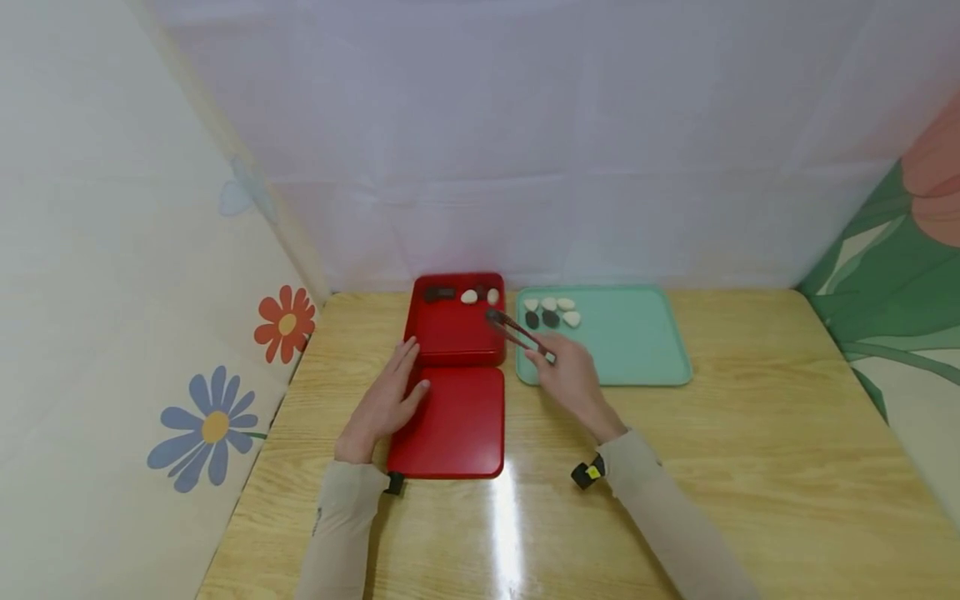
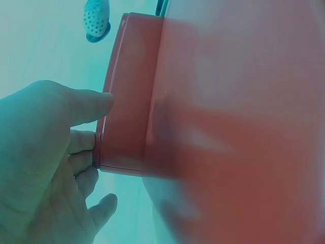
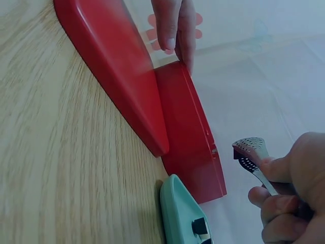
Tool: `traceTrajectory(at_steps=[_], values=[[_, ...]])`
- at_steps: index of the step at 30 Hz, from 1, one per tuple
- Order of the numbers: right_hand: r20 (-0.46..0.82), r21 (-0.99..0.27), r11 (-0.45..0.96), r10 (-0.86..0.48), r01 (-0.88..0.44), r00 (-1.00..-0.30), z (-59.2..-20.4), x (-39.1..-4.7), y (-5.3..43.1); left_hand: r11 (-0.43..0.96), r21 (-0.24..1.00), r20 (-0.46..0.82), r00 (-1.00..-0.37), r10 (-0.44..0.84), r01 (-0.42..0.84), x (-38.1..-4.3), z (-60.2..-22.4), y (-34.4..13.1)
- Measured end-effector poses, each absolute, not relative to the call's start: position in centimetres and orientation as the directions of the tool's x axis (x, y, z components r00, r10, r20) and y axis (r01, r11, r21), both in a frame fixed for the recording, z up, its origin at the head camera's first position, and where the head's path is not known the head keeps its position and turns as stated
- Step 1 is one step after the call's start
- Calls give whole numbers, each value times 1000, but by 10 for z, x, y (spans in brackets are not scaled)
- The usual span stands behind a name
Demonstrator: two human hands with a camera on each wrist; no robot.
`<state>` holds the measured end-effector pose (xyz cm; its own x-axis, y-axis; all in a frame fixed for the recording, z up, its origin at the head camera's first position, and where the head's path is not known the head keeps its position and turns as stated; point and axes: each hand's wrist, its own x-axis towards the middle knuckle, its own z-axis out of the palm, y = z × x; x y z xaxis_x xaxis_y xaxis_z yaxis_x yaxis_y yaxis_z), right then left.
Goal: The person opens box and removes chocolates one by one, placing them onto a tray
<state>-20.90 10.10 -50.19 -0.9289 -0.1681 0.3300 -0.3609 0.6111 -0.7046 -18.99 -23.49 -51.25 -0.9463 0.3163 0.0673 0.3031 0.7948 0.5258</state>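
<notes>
My right hand [image 1: 573,375] grips a pair of small tongs [image 1: 517,331] with perforated ends, held over the right side of a red box [image 1: 453,333]. A small dark piece shows at the tong tips in the right wrist view; I cannot tell whether it is a stone. Inside the box, along the back, lie a white stone [image 1: 468,297], another pale stone [image 1: 492,296] and some dark pieces [image 1: 440,294]. With fingers fairly straight, my left hand [image 1: 382,404] touches the box's front left corner. Several white and dark stones sit in rows on a green tray [image 1: 630,337], at its left.
A red lid [image 1: 457,425] lies directly in front of the box, below my left hand's thumb. Under everything is a wooden table [image 1: 750,450]. A white cloth wall [image 1: 525,167] rises behind the box and tray, and flower-printed cloth hangs on both sides.
</notes>
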Motion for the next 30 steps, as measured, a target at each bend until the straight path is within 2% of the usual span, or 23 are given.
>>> traceTrajectory(at_steps=[21, 30], values=[[388, -638, 670, -145, -379, -910, -525, -196, 134, 790, 528, 89, -945, 314, 313, -188, -511, -234], [391, -584, 716, -165, -382, -906, -533, -196, 142, 796, 532, 56, -950, 308, 289, -189, -511, -234]])
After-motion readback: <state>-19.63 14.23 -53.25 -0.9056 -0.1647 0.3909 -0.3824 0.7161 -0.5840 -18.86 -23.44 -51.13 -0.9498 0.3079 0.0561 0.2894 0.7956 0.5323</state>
